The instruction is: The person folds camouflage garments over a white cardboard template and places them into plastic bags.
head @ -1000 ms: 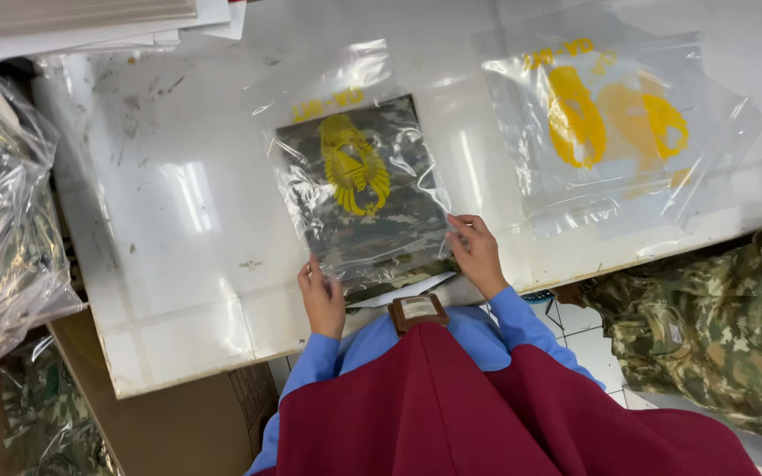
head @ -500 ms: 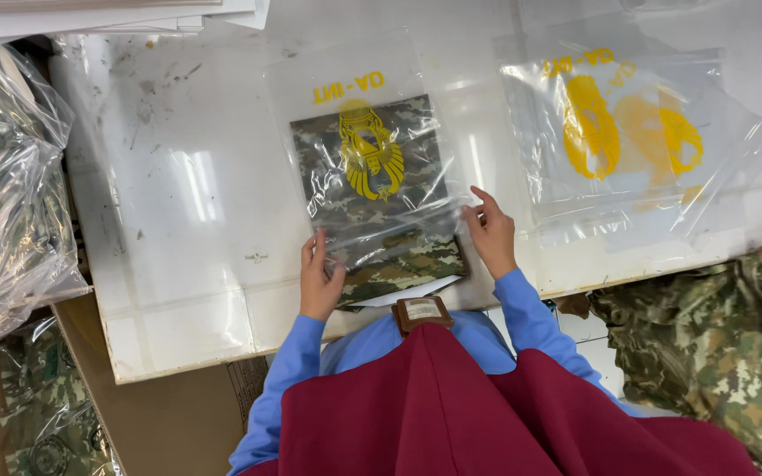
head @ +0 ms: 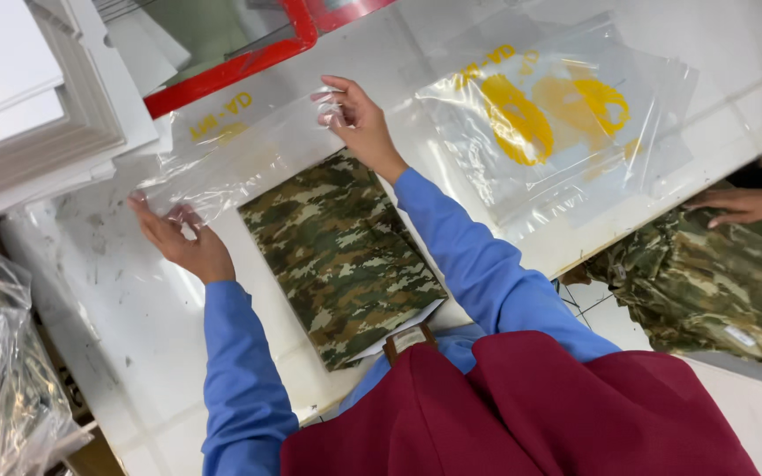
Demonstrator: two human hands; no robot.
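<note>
Left hand pinches the near corner of a clear plastic bag with yellow print, grip closed on the film; right hand likewise at its far corner; bag stretched above the folded camouflage garment lying on the white bench.

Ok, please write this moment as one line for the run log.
left hand: holds clear plastic bag edge | right hand: holds bag's other edge | folded camouflage garment: flat on white table, outside bag
</note>
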